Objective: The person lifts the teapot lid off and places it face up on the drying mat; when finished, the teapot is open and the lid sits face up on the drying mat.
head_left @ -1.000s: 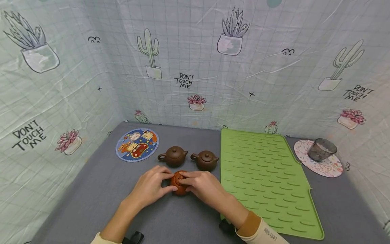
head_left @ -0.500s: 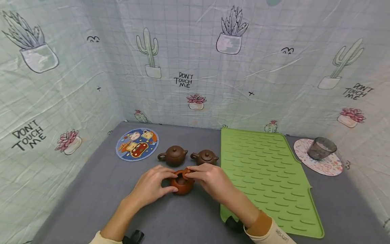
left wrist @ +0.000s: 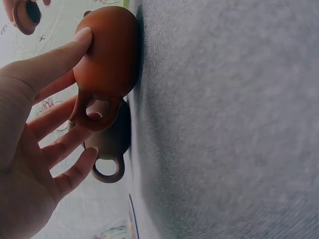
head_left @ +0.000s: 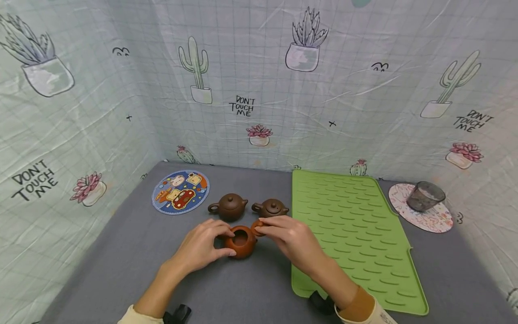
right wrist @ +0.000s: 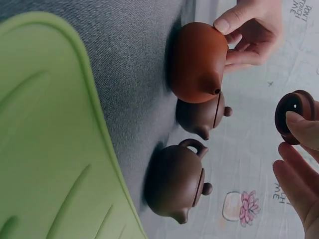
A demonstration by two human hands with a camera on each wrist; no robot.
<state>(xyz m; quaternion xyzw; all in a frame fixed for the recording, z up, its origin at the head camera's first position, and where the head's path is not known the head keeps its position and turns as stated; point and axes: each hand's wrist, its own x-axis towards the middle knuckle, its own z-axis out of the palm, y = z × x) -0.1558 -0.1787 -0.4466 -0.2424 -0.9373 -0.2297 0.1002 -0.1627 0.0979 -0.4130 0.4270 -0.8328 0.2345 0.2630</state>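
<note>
A reddish-brown clay teapot (head_left: 240,253) stands on the grey cloth with its round mouth uncovered. My left hand (head_left: 201,246) grips its body, thumb near and fingers far, on the handle side. In the left wrist view the thumb presses the shoulder of the teapot (left wrist: 110,52) above its looped handle. Just right of the pot's mouth, my right hand (head_left: 295,241) pinches the teapot's lid (head_left: 256,228), raised clear of the pot. The right wrist view shows the underside of the lid (right wrist: 285,105), a thumb against it and a small hole through it.
Behind stand two dark brown lidded teapots, one on the left (head_left: 231,209) and one on the right (head_left: 272,207). A green ridged mat (head_left: 348,234) lies right. Further right, a smoky cup (head_left: 425,198) sits on a pink patterned coaster (head_left: 439,221). Back left lies a blue cartoon coaster (head_left: 180,192).
My right hand has lifted the lid off the reddish-brown teapot and carried it to the right, uncovering the mouth. The left hand keeps its grip on the pot.
</note>
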